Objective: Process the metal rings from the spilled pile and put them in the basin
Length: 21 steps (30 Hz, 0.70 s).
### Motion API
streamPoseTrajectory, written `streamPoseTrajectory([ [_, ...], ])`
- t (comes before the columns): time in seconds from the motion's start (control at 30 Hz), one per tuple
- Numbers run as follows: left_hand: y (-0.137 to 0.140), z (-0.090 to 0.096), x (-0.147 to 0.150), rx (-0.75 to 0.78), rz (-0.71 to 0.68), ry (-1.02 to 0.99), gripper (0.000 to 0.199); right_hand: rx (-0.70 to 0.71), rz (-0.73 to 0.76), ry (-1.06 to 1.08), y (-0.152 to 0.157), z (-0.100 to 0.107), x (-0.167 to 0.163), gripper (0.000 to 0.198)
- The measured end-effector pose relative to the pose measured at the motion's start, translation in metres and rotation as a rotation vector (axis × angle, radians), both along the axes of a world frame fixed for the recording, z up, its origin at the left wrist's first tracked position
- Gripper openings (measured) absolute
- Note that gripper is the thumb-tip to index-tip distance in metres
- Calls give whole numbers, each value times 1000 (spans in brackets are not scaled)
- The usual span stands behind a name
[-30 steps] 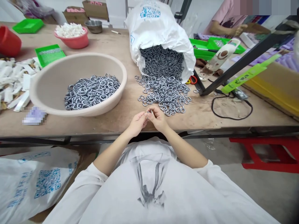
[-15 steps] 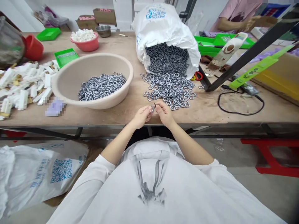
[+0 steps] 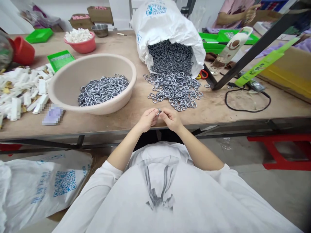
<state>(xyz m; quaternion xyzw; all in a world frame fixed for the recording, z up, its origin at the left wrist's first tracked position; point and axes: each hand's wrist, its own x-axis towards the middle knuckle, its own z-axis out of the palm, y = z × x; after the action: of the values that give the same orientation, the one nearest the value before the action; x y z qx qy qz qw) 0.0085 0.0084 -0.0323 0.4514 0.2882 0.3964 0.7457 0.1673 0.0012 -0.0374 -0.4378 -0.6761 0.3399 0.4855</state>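
Just above the table's front edge, my left hand (image 3: 148, 120) is closed, pinching a grey ring (image 3: 158, 112) between thumb and fingertips. My right hand (image 3: 171, 119) is closed too, its thumb and fingertips up against that ring. The small dark pointed tool in its pinch is mostly hidden by the fingers now. Beyond my hands lies a loose pile of similar grey rings (image 3: 176, 89), spilling from the mouth of a white sack (image 3: 167, 27) on its side. More rings (image 3: 103, 90) fill the bottom of a beige basin (image 3: 70, 72) on the left.
White plastic pieces (image 3: 24, 87) are heaped at the far left, near a green tray (image 3: 60, 60) and a pink bowl (image 3: 84, 47). On the right, a black metal post (image 3: 230, 74) slants up beside a looped black cable (image 3: 243, 110). Another person's arm (image 3: 230, 17) shows behind.
My fingertips have drawn together at the ring, and the dark pointed tool that showed in my right hand is now mostly covered. The view has shifted slightly to the right.
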Motion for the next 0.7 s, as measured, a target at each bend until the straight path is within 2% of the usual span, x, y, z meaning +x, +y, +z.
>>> streamPoseTrajectory([
  [0.1, -3, 2, -1, 36, -42, 4, 52, -28, -144, 140, 10, -1, 2, 62],
  [0.2, -5, 5, -1, 20, 55, -17, 49, -45, -183, 107, 22, 2, 5, 63],
  [0.3, -5, 6, 0, 6, 122, -2, 46, -56, -198, -99, 40, 12, 6, 55],
  [0.43, -4, 5, 1, 1, 150, 14, 41, -14, -206, -567, 72, 28, -1, 22],
  [0.53, -3, 6, 2, -55, 204, 17, 33, -11, -166, -876, 90, 34, -9, 18],
  [0.6, -2, 8, 1, -105, 230, 19, 24, -21, -148, -951, 96, 35, -11, 21],
  [0.7, 0, 12, 0, -147, 253, 12, 21, 4, -155, -838, 94, 39, -4, 20],
])
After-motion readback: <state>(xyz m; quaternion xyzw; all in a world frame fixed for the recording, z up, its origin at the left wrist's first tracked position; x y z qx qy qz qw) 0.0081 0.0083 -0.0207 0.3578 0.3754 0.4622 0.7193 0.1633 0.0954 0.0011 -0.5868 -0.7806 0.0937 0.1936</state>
